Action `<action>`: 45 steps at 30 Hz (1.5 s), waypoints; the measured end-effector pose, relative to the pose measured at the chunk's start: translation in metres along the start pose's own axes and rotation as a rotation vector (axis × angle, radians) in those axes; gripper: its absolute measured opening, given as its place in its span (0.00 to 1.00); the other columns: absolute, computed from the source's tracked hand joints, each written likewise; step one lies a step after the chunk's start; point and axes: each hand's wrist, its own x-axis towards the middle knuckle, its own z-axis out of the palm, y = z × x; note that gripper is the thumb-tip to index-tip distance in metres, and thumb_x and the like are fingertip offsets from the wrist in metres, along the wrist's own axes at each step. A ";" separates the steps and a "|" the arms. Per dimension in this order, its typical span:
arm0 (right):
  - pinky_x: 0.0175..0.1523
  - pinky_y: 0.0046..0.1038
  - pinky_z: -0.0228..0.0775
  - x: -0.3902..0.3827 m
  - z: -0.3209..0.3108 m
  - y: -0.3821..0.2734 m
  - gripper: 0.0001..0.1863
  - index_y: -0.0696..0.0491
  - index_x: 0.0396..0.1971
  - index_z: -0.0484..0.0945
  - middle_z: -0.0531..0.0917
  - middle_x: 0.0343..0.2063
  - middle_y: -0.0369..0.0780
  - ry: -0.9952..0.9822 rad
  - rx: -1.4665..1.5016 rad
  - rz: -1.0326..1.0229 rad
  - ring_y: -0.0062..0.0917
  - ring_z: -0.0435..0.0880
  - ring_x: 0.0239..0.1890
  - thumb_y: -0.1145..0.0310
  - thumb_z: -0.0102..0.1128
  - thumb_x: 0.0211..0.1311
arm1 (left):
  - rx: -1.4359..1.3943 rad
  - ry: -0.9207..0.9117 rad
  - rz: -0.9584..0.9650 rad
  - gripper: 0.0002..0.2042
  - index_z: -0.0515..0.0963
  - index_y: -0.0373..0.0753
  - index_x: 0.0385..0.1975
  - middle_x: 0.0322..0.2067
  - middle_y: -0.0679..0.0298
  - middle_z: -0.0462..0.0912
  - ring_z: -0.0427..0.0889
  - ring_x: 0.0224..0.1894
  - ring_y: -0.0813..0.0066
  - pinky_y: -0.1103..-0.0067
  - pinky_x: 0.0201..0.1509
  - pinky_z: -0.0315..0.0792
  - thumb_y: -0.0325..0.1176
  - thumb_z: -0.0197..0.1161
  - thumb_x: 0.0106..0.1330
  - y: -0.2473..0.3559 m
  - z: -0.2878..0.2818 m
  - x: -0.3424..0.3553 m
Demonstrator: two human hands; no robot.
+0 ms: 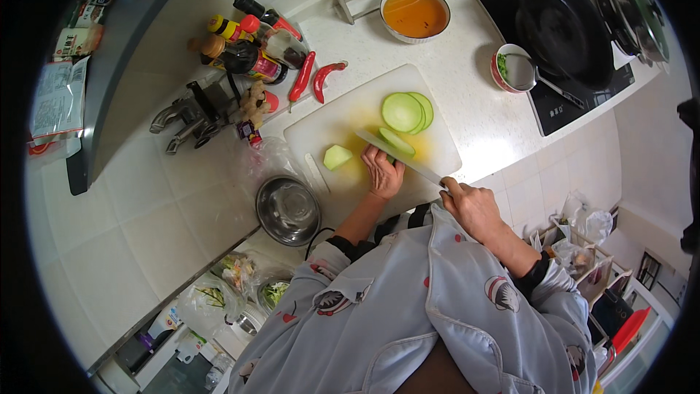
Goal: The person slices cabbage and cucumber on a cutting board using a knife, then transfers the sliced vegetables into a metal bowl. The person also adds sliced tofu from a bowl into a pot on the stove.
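On the white cutting board (310, 128), my right hand (474, 209) is closed round the handle of a kitchen knife (419, 166). Its blade points up and left, passing close along the fingertips of my left hand (384, 174). Those fingers are curled over a green-skinned vegetable piece, mostly hidden beneath them. Just beyond the blade leans a cut pale green slice (397, 141). Farther back, several round vegetable slices (402, 112) overlap. A pale chunk (337, 157) of vegetable lies apart to the left of my left hand.
A metal bowl (289, 210) stands left of the board. Beyond the board are red chillies (302, 76), sauce bottles (255, 58) and a bowl of orange liquid (415, 13). At right, a black wok (561, 25) sits on the cooktop (547, 113), near a small red-and-white bowl (513, 69).
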 end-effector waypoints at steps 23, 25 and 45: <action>0.21 0.40 0.72 0.025 0.003 -0.005 0.11 0.57 0.27 0.69 0.77 0.11 0.47 -0.074 0.029 0.094 0.42 0.79 0.15 0.66 0.56 0.61 | -0.069 -0.001 -0.046 0.27 0.60 0.34 0.52 0.52 0.49 0.61 0.60 0.54 0.48 0.56 0.60 0.53 0.24 0.60 0.52 -0.011 -0.005 0.008; 0.22 0.40 0.73 0.032 0.007 -0.005 0.10 0.57 0.27 0.69 0.77 0.11 0.47 -0.067 0.018 0.067 0.41 0.79 0.15 0.66 0.56 0.61 | -0.071 0.005 -0.061 0.26 0.60 0.33 0.52 0.52 0.48 0.61 0.60 0.54 0.47 0.56 0.60 0.53 0.24 0.59 0.52 -0.013 -0.006 0.010; 0.28 0.42 0.74 0.086 0.072 0.023 0.14 0.57 0.36 0.70 0.80 0.19 0.49 -0.082 0.007 -0.033 0.45 0.82 0.23 0.60 0.52 0.63 | 0.042 -0.041 -0.026 0.37 0.59 0.33 0.54 0.53 0.49 0.60 0.62 0.54 0.47 0.55 0.60 0.57 0.32 0.72 0.44 0.003 -0.012 0.011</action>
